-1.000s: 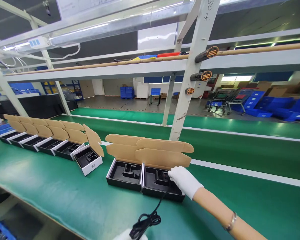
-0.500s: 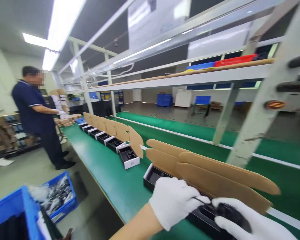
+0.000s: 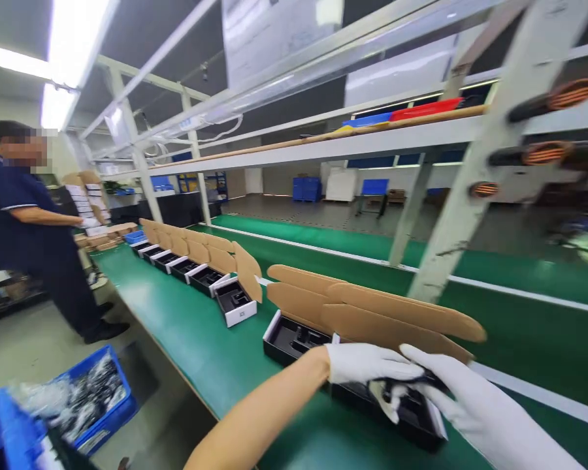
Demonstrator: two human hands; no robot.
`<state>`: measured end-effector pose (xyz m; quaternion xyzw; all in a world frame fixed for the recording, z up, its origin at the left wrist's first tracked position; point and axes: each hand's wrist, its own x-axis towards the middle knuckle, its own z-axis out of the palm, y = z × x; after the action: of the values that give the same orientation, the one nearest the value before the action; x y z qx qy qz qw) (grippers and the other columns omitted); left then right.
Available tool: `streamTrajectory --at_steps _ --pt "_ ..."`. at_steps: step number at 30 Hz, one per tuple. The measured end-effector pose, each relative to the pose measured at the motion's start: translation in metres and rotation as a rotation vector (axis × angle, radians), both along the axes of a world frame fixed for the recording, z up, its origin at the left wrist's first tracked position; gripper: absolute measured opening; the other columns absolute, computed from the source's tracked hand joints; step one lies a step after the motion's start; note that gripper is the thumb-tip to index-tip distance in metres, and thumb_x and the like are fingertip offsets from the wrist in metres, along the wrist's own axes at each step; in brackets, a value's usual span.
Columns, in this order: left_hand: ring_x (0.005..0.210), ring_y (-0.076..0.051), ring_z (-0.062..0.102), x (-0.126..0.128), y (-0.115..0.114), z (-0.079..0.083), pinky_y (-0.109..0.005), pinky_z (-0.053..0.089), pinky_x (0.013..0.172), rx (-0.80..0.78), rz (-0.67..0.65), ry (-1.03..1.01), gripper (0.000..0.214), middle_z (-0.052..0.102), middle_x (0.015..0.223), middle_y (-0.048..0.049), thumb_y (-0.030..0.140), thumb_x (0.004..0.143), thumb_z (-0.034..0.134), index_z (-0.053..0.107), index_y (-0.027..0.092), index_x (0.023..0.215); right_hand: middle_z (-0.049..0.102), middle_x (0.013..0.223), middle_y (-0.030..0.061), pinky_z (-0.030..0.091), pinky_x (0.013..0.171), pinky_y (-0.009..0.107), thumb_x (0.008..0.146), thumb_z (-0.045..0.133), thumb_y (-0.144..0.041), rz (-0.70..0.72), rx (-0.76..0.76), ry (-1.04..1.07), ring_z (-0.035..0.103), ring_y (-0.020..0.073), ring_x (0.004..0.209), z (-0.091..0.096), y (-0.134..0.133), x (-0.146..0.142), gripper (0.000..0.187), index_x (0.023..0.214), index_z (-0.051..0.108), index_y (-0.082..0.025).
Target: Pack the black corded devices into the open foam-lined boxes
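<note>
Both my hands wear white gloves and meet over the nearest open box (image 3: pixel 424 436), black with a white end and a raised brown cardboard lid. My right hand (image 3: pixel 443 385) grips a dark, smooth item (image 3: pixel 427 378), mostly covered by the fingers. My left hand (image 3: pixel 367 367) reaches across from the left, fingers bent around the same dark item above the tray. Its exact kind does not show. Beside my left wrist stands another open box (image 3: pixel 277 347) with black fittings in its tray.
More open boxes (image 3: pixel 240 313) line the green bench (image 3: pixel 186 320) leftward. Blue bins (image 3: pixel 110 418), one with bagged parts, stand on the floor at left. A co-worker (image 3: pixel 34 228) stands at the bench's far end. A shelf (image 3: pixel 294 153) and slanted post (image 3: pixel 441 248) rise behind.
The view has swung right, so the scene sits farther left. My left hand's fingers have come down over the dark item, closer to my right hand, and its forearm shows more.
</note>
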<state>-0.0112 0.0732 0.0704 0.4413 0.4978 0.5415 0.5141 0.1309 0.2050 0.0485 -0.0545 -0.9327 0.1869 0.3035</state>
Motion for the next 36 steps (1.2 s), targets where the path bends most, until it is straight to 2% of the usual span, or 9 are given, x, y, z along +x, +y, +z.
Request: streamTrajectory --at_steps 6,9,13,16,22,25,29,32,36 --pt "0.064 -0.016 0.062 -0.031 0.001 -0.009 -0.031 0.051 0.065 -0.064 -0.156 0.574 0.041 0.067 0.082 0.0001 0.046 0.077 0.065 0.066 0.025 0.112 0.075 0.087 0.0034 0.055 0.069 0.036 0.093 0.04 -0.032 -0.135 -0.063 -0.394 0.069 0.0235 0.079 0.026 -0.011 0.009 0.031 0.089 0.07 -0.026" --pt "0.065 -0.019 0.063 -0.037 0.008 -0.025 -0.033 0.052 0.07 -0.117 -0.156 0.857 0.032 0.067 0.072 0.001 0.037 0.075 0.07 0.07 0.024 0.104 0.071 0.088 0.0069 0.05 0.066 0.033 0.089 0.051 -0.032 -0.199 0.102 -0.651 0.067 0.0236 0.078 0.011 -0.011 -0.005 0.025 0.085 0.074 -0.022" --pt "0.1 -0.027 0.064 -0.029 0.003 -0.047 -0.042 0.047 0.094 -0.075 -0.116 1.202 0.026 0.071 0.104 -0.0085 0.032 0.081 0.066 0.071 0.02 0.104 0.071 0.091 0.012 0.047 0.07 0.033 0.077 0.069 -0.029 -0.2 0.287 -0.855 0.067 0.0281 0.085 -0.01 -0.008 -0.024 0.016 0.085 0.079 -0.019" --pt "0.103 -0.031 0.062 -0.018 -0.012 -0.061 -0.049 0.046 0.094 -0.002 -0.065 1.397 0.041 0.068 0.11 -0.012 0.051 0.093 0.049 0.068 0.019 0.11 0.072 0.088 0.0128 0.048 0.07 0.034 0.079 0.069 -0.032 -0.18 0.296 -0.872 0.067 0.0293 0.083 -0.012 -0.006 -0.028 0.019 0.084 0.079 -0.017" --pt "0.087 -0.03 0.064 -0.014 -0.023 -0.09 -0.046 0.05 0.083 0.105 -0.01 1.601 0.043 0.07 0.088 -0.01 0.056 0.088 0.057 0.066 0.016 0.098 0.069 0.088 0.0096 0.047 0.064 0.031 0.097 0.046 -0.027 -0.097 0.39 -0.717 0.065 0.0238 0.079 -0.028 -0.021 -0.013 0.028 0.093 0.073 -0.019" --pt "0.095 -0.027 0.063 -0.006 -0.018 -0.091 -0.043 0.05 0.089 0.213 0.018 1.624 0.043 0.069 0.091 -0.0077 0.058 0.084 0.063 0.066 0.017 0.095 0.069 0.087 0.0061 0.047 0.062 0.028 0.096 0.049 -0.029 0.039 0.387 -0.636 0.064 0.021 0.074 -0.052 -0.03 0.007 0.021 0.093 0.068 -0.022" --pt "0.108 -0.024 0.059 0.002 -0.032 -0.078 -0.039 0.047 0.101 0.367 0.034 1.609 0.048 0.067 0.113 -0.0076 0.06 0.084 0.061 0.062 0.019 0.109 0.07 0.09 0.0073 0.052 0.063 0.031 0.084 0.064 -0.033 -0.058 0.314 -0.627 0.066 0.0234 0.073 -0.075 -0.02 0.049 0.017 0.095 0.067 -0.02" --pt "0.114 -0.025 0.059 -0.03 -0.081 -0.074 -0.042 0.045 0.105 0.374 0.253 1.662 0.047 0.064 0.126 -0.0072 0.055 0.088 0.059 0.057 0.024 0.122 0.072 0.094 0.0068 0.054 0.071 0.032 0.087 0.053 -0.021 -0.146 0.255 -0.573 0.068 0.0231 0.08 -0.074 0.023 0.084 0.022 0.104 0.068 -0.023" --pt "0.115 -0.035 0.06 -0.138 -0.172 -0.092 -0.054 0.045 0.106 0.129 0.969 1.724 0.049 0.064 0.126 -0.0162 0.052 0.092 0.049 0.061 0.015 0.121 0.074 0.095 0.0092 0.051 0.083 0.035 0.08 0.049 -0.006 -0.439 0.304 -0.7 0.069 0.0245 0.09 -0.05 0.121 0.104 0.036 0.105 0.07 -0.021"
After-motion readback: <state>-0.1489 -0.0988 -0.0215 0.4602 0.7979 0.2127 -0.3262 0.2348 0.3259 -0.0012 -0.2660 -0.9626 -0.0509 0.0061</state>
